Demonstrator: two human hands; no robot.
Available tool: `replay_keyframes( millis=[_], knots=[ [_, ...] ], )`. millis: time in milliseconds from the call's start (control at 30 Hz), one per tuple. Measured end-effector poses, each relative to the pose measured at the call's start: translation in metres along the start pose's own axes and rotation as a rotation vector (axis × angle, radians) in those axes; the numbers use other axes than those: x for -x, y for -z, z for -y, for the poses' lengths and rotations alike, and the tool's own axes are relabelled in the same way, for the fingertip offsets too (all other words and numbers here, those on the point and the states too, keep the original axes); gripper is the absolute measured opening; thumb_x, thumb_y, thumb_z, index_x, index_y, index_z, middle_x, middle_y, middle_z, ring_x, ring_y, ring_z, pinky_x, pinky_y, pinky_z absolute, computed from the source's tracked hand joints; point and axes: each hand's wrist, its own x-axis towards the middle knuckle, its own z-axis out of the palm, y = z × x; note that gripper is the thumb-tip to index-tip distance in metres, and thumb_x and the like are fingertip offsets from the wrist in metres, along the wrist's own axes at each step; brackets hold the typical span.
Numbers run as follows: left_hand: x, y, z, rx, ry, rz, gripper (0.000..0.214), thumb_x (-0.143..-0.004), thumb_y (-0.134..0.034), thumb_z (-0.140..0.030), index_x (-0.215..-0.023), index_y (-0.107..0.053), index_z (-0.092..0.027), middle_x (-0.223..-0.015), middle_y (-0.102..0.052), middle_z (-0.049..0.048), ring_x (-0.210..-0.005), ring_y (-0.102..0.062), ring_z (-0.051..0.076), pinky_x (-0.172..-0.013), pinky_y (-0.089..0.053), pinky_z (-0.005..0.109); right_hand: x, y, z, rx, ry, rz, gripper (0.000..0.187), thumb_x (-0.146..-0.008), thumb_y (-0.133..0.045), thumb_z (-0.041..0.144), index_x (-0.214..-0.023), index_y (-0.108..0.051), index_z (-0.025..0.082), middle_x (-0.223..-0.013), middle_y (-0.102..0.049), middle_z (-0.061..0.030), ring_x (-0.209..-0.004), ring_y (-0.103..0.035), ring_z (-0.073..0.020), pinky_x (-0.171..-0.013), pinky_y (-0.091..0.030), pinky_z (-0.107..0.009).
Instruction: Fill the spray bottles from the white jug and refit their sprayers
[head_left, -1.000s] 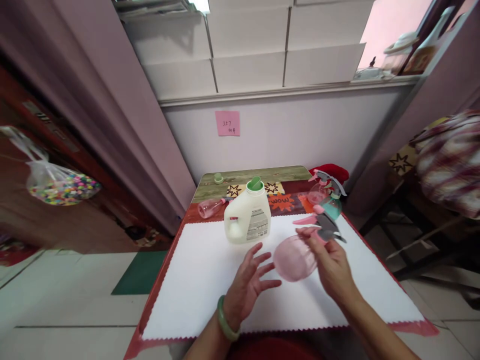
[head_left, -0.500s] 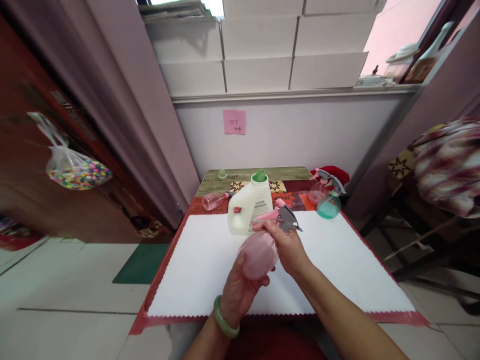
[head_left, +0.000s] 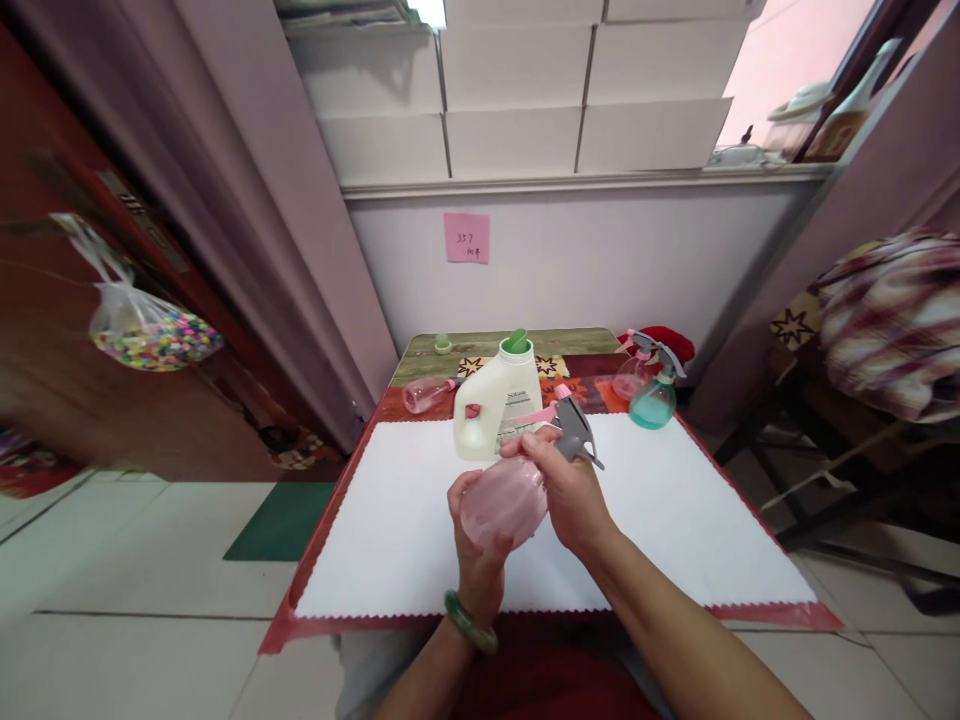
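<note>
Tilted above the white mat (head_left: 397, 540) is a pink spray bottle (head_left: 504, 502) with a pink and grey trigger head (head_left: 574, 428). My left hand (head_left: 480, 560) wraps round the bottle's rounded body from below and the left; a green bangle sits on that wrist. Around the neck, just under the trigger head, the fingers of my right hand (head_left: 566, 485) are closed. Right behind the bottle stands a white jug (head_left: 480, 405) with a handle, its mouth uncapped and a green piece inside the opening.
A clear pink bottle (head_left: 426, 394) lies at the table's back left, near a small green cap (head_left: 442, 344). At the back right stand a teal spray bottle (head_left: 652, 405) and another pink spray bottle (head_left: 630, 380). A red item (head_left: 675, 343) lies behind them.
The spray bottle has shifted slightly left and turned in my hands. My left hand has changed its grip, the thumb now lying across the lower front. My right hand stays at the neck.
</note>
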Motion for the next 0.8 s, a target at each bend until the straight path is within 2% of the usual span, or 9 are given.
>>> replay_keyframes(
  millis=[133,267,333,400,500,567,633,700,800],
  knots=[
    [-0.003,-0.005,-0.006,0.242,0.411,0.196,0.070,-0.082,-0.074,-0.076,-0.122,-0.070,-0.019,-0.099,-0.076,0.0127,-0.070,-0.070,0.025,-0.043,-0.046,0.028,0.000,0.014,0.013,0.075,0.015,0.276,0.037,-0.075,-0.092,0.056,-0.071,-0.072,0.025,-0.082,-0.081,-0.0051,-0.102,-0.077,-0.0321,-0.102,-0.056,-0.050],
    [-0.004,-0.004,-0.017,0.337,0.911,0.476,0.089,-0.092,-0.044,-0.089,-0.124,-0.073,-0.011,-0.085,-0.077,0.0170,-0.061,-0.070,0.025,-0.050,-0.051,0.032,-0.008,0.026,0.026,0.144,-0.005,0.689,0.032,-0.078,-0.090,0.054,-0.077,-0.075,0.026,-0.089,-0.081,-0.0045,-0.098,-0.078,-0.0305,-0.094,-0.060,-0.050],
    [-0.001,0.001,-0.019,0.402,0.908,0.493,0.095,-0.086,-0.051,-0.092,-0.126,-0.074,-0.009,-0.103,-0.079,0.0224,-0.089,-0.078,0.033,-0.078,-0.061,0.043,-0.013,0.028,0.029,0.189,0.027,0.769,0.031,-0.080,-0.088,0.056,-0.086,-0.080,0.027,-0.097,-0.082,-0.0058,-0.100,-0.077,-0.0306,-0.093,-0.060,-0.050],
    [0.003,0.006,-0.019,0.466,0.770,0.434,0.094,-0.077,-0.071,-0.087,-0.135,-0.072,-0.012,-0.132,-0.074,0.0235,-0.125,-0.069,0.040,-0.105,-0.054,0.049,-0.015,0.028,0.028,0.192,0.069,0.691,0.032,-0.082,-0.085,0.058,-0.092,-0.083,0.028,-0.102,-0.083,-0.0068,-0.103,-0.076,-0.0309,-0.095,-0.060,-0.050],
    [0.007,0.013,-0.015,0.422,0.585,0.298,0.080,-0.078,-0.089,-0.051,-0.148,-0.065,-0.023,-0.152,-0.065,0.0156,-0.145,-0.056,0.040,-0.114,-0.049,0.049,-0.016,0.024,0.021,0.163,0.121,0.473,0.034,-0.082,-0.087,0.058,-0.098,-0.083,0.029,-0.104,-0.083,-0.0063,-0.103,-0.076,-0.0303,-0.096,-0.059,-0.050],
    [0.007,0.014,-0.013,0.382,0.541,0.216,0.071,-0.079,-0.087,-0.036,-0.147,-0.066,-0.026,-0.145,-0.070,0.0128,-0.137,-0.063,0.036,-0.105,-0.055,0.043,-0.016,0.022,0.017,0.172,0.130,0.391,0.037,-0.080,-0.088,0.058,-0.101,-0.082,0.028,-0.104,-0.083,-0.0061,-0.104,-0.075,-0.0297,-0.098,-0.058,-0.049],
    [0.003,0.013,-0.013,0.391,0.544,0.186,0.063,-0.079,-0.087,-0.038,-0.138,-0.071,-0.024,-0.133,-0.075,0.0121,-0.117,-0.073,0.032,-0.089,-0.060,0.036,-0.015,0.020,0.016,0.178,0.111,0.368,0.040,-0.079,-0.088,0.060,-0.100,-0.082,0.027,-0.104,-0.083,-0.0070,-0.103,-0.075,-0.0298,-0.098,-0.059,-0.049],
    [-0.001,0.010,-0.015,0.397,0.580,0.213,0.060,-0.081,-0.085,-0.053,-0.129,-0.075,-0.018,-0.118,-0.079,0.0142,-0.096,-0.077,0.027,-0.076,-0.059,0.032,-0.016,0.017,0.018,0.154,0.090,0.369,0.043,-0.078,-0.089,0.063,-0.098,-0.081,0.026,-0.102,-0.083,-0.0076,-0.102,-0.076,-0.0300,-0.097,-0.059,-0.049],
    [-0.006,0.004,-0.021,0.350,0.669,0.301,0.081,-0.085,-0.069,-0.080,-0.121,-0.076,-0.008,-0.096,-0.079,0.0179,-0.081,-0.075,0.026,-0.072,-0.060,0.035,-0.019,0.015,0.025,0.098,0.108,0.371,0.045,-0.073,-0.091,0.065,-0.094,-0.081,0.026,-0.095,-0.081,-0.0057,-0.098,-0.076,-0.0292,-0.099,-0.059,-0.049]
  ],
)
